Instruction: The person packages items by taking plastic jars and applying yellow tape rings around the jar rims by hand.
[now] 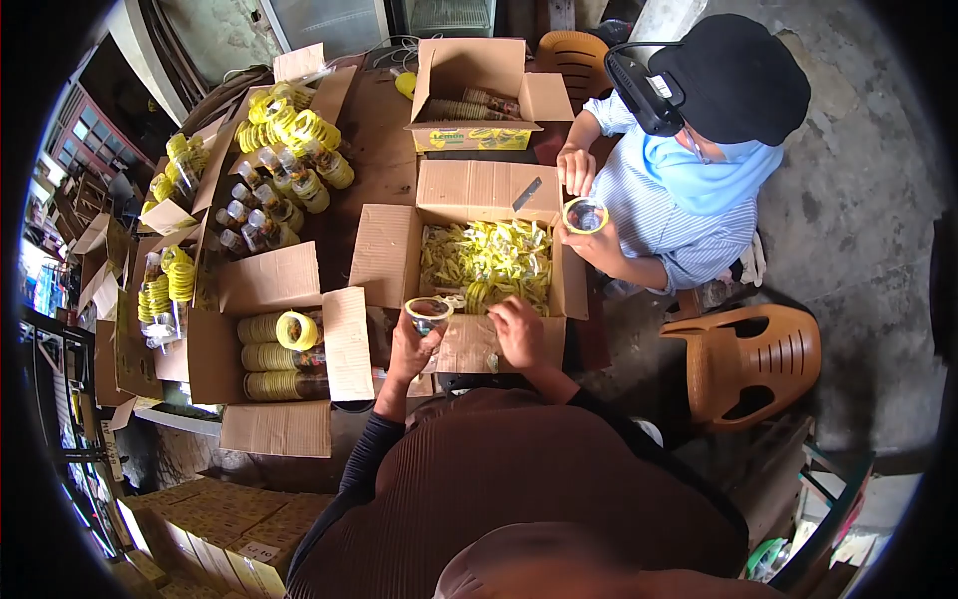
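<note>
My left hand is wrapped round a clear plastic cup with a yellow rim, held upright with dark contents inside. My right hand is at the near edge of an open cardboard box, its fingers curled together. Whatever they may pinch is too small to make out. Inside that box lies a heap of small yellow-and-white packets, with a few yellow rings near my right fingers. A dark flat blade-like strip rests on the box's far flap.
To the right, a co-worker holds a similar cup. A box of stacked cups stands behind; another box with rows of yellow-rimmed cups is at left. More filled cups crowd the far left. An orange plastic chair stands at right.
</note>
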A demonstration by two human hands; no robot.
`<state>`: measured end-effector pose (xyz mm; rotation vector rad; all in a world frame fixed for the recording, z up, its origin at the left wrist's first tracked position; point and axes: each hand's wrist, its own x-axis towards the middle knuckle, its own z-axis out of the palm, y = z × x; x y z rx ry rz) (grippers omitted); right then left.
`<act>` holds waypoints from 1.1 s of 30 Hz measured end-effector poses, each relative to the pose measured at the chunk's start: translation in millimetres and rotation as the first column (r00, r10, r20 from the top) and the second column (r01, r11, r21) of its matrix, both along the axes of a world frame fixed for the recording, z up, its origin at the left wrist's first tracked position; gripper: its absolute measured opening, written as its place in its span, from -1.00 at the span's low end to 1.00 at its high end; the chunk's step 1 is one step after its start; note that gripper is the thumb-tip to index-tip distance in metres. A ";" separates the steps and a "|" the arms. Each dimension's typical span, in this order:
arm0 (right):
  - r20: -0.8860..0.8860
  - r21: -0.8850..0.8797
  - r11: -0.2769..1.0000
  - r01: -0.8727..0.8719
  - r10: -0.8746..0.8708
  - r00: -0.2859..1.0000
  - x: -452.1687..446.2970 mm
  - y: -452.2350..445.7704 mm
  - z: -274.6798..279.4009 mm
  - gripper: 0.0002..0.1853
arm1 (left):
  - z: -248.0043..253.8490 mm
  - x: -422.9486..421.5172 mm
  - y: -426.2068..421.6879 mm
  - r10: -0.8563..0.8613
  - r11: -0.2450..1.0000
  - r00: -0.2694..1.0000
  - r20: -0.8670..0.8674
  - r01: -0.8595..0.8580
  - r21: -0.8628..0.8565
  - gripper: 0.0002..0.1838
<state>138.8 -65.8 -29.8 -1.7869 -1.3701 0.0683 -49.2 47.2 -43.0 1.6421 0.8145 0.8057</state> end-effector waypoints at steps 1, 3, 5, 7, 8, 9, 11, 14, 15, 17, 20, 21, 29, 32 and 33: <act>-0.102 -0.057 0.997 0.050 -0.056 0.993 4.9 1.2 -10.4 -0.89 | 3.1 -2.5 2.0 0.020 0.999 1.000 0.001 -0.019 -0.027 -0.50; -0.309 -0.065 0.998 -0.020 -0.001 0.951 12.4 -0.8 -25.1 -0.84 | 13.7 -6.1 2.8 0.035 0.998 0.999 -0.013 -0.034 0.051 -0.50; -0.306 -0.084 0.989 -0.118 0.087 0.948 8.6 -1.2 -37.2 -0.82 | 20.2 -8.3 0.9 0.010 0.999 1.000 0.000 -0.010 0.036 -0.50; -0.300 -0.100 0.973 -0.210 0.172 0.938 5.2 1.9 -50.7 -0.80 | 24.5 -7.3 -0.6 -0.018 0.999 1.000 0.019 0.018 0.027 -0.50; -0.320 -0.185 0.950 -0.251 0.183 0.930 0.3 6.0 -58.1 -0.78 | 26.2 -6.5 -1.6 -0.042 0.999 0.997 0.058 0.041 0.015 -0.50; -0.341 -0.267 0.919 -0.291 0.193 0.920 -2.7 9.2 -63.4 -0.76 | 27.3 -6.1 -1.8 -0.065 0.998 0.993 0.097 0.065 0.005 -0.49; -0.343 -0.260 0.910 -0.322 0.225 0.912 -2.5 9.2 -71.9 -0.69 | 28.4 -8.0 -2.0 -0.083 0.996 0.994 0.072 0.081 0.039 -0.48; -0.162 -0.148 0.938 -0.314 0.291 0.943 2.7 13.5 -48.7 -0.69 | 28.6 -10.5 1.1 -0.117 0.985 0.993 0.006 0.115 0.128 -0.42; -0.228 -0.131 0.945 -0.301 0.267 0.936 5.5 17.3 -41.1 -0.67 | 29.3 -10.7 1.8 -0.118 0.985 0.993 0.009 0.116 0.131 -0.42; -0.289 -0.116 0.955 -0.275 0.232 0.929 7.7 15.9 -26.4 -0.65 | 31.3 -10.1 1.6 -0.138 0.978 0.990 -0.016 0.139 0.155 -0.47; -0.599 0.031 0.872 -0.488 0.407 0.689 7.0 12.6 24.9 -0.46 | 29.3 -7.2 0.6 -0.170 0.970 0.980 -0.099 0.185 0.157 -0.50; -0.576 0.123 0.873 -0.472 0.450 0.683 2.0 12.0 32.6 -0.54 | 31.5 -5.1 0.7 -0.188 0.964 0.971 -0.148 0.212 0.163 -0.50; -0.391 0.013 0.931 -0.364 0.340 0.856 11.8 0.5 24.4 -0.89 | 25.8 13.2 3.4 -0.322 0.944 0.942 0.097 0.327 -0.049 -0.06; -0.344 0.024 0.944 -0.328 0.316 0.884 13.7 -6.8 29.3 -0.91 | 49.8 24.6 -0.8 -0.235 0.889 0.945 -0.226 0.303 0.343 -0.14; -0.334 -0.010 0.944 -0.330 0.308 0.891 15.2 -9.4 32.8 -0.90 | 59.9 29.8 -3.1 -0.145 0.804 0.930 -0.337 0.310 0.508 -0.15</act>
